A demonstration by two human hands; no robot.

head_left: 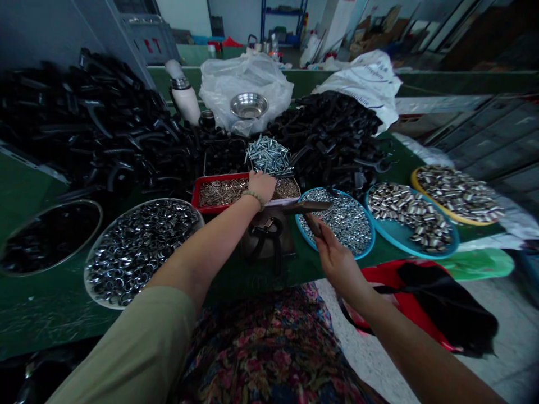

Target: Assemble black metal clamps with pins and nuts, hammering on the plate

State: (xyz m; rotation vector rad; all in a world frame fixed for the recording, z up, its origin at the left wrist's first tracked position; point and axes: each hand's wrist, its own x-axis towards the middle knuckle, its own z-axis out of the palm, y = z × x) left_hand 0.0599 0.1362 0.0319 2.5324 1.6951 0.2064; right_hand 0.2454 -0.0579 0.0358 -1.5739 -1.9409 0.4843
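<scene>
My left hand [261,186] reaches over the trays of small fasteners, at the right end of the red tray [196,193] of small brass-toned screws. Its fingertips point down and are partly hidden, below the pile of silver bolts [269,154]. My right hand [334,255] is closed on the handle of a hammer [309,207], whose head hangs over the left edge of the blue basin of small metal parts [341,221]. Between my forearms a black plastic part [267,233] lies on a dark metal block [287,238].
A basin of shiny rings [138,247] and a basin of dark parts [50,235] stand left. Black parts [105,123] are heaped behind. To the right are basins of metal sleeves [410,216] and a red bag [393,280]. A steel bowl [248,105] sits at the back.
</scene>
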